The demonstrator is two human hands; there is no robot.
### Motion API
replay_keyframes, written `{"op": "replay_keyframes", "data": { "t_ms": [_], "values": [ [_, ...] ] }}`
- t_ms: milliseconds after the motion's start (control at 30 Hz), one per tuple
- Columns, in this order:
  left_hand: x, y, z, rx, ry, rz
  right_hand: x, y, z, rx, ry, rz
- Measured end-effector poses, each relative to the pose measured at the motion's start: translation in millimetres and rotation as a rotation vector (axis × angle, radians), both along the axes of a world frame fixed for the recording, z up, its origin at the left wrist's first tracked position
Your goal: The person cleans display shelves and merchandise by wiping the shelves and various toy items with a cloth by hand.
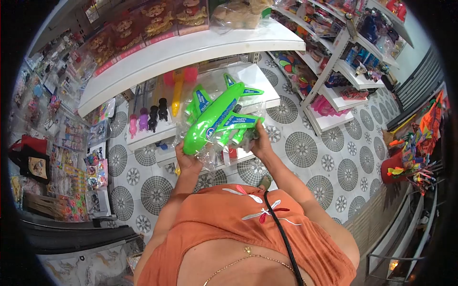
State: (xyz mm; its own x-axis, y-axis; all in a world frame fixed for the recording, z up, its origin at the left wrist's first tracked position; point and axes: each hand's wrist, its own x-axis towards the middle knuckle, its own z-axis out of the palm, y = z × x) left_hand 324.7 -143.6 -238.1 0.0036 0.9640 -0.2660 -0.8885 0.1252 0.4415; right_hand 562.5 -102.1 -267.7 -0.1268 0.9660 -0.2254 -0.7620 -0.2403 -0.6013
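A bright green toy airplane (217,114) with blue stickers, wrapped in clear plastic, is held up in front of me between both hands. Its nose points down and left, its tail up and right. My left hand (188,159) grips the wrapping by the nose, fingers partly hidden behind it. At the wing tip on the other side, my right hand (261,140) is closed on the airplane's edge and plastic. Just behind it, a yellow toy hammer (177,95) with a red head lies on the white shelf (257,78).
Several small figures, one of them purple (143,119), sit on the lower shelf at left. Boxed dolls (157,21) line the upper shelf (205,47). Packaged goods (62,157) hang at left. A red bucket (392,168) of colourful items stands at right on the patterned tile floor (300,148).
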Motion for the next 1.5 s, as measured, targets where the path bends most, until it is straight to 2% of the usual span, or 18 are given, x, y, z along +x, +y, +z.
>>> {"op": "replay_keyframes", "data": {
  "t_ms": [67,133,267,400,467,600,633,733,800,833,933,1033,1133,1233,1367,1467,1500],
  "values": [
    [1.5,1.3,-3.0,0.012,0.004,-0.003,-18.6,1.8,-1.4,-0.099,-0.052,0.096],
    [2.2,1.5,-4.7,0.04,-0.006,0.0,-37.1,-2.2,12.1,-0.123,-0.085,0.094],
    [2.9,-0.5,-4.5,0.011,0.013,-0.007,-41.9,4.5,11.4,-0.143,0.029,0.162],
    [-3.1,-1.5,-10.2,-0.075,0.032,-0.062,-43.2,8.5,7.6,-0.123,0.059,0.103],
    [-7.2,3.8,-35.7,-0.001,0.148,-0.039,-42.2,11.5,2.9,-0.094,0.092,0.097],
    [-15.6,6.8,-54.7,0.13,0.44,-0.074,-43.3,15.6,8.3,-0.06,0.11,0.063],
    [-16.6,9.0,-56.8,0.097,0.413,-0.022,-40.2,18.1,6.5,-0.061,0.102,0.065],
    [-15.5,15.2,-50.8,-0.001,0.357,0.102,-36.1,21.4,7.2,-0.067,0.089,0.054],
    [-12.8,11.5,-20.4,-0.054,0.347,0.147,-37.2,19.6,11.4,-0.054,0.054,0.019],
    [-19.8,15.3,-7.6,0.008,0.257,0.044,-36.4,17.7,14.1,-0.059,0.065,0.031],
    [-30.6,7.3,27.6,-0.07,0.171,-0.106,-33.4,16.4,23.1,-0.057,0.072,0.054],
    [-44.2,30.7,9.1,0.107,0.399,-0.338,-32.7,14.2,23.2,-0.047,0.005,0.064],
    [-40.1,46.6,30.1,-0.038,0.466,-0.477,-34.1,18.2,19.0,-0.032,-0.078,0.079],
    [-40.8,64.2,-8.4,0.023,0.525,-0.469,-35.1,16.4,23.3,-0.045,-0.121,0.074],
    [-33.0,49.1,-12.3,0.183,0.377,-0.482,-29.3,0.0,49.9,-0.035,-0.136,0.089],
    [-26.2,35.5,-12.5,0.082,0.218,-0.534,-20.1,-17.5,55.7,-0.005,-0.225,0.075],
    [-19.5,26.4,-4.5,0.052,0.294,-0.432,-18.1,-25.6,63.8,-0.009,-0.269,0.06]
  ]
}}
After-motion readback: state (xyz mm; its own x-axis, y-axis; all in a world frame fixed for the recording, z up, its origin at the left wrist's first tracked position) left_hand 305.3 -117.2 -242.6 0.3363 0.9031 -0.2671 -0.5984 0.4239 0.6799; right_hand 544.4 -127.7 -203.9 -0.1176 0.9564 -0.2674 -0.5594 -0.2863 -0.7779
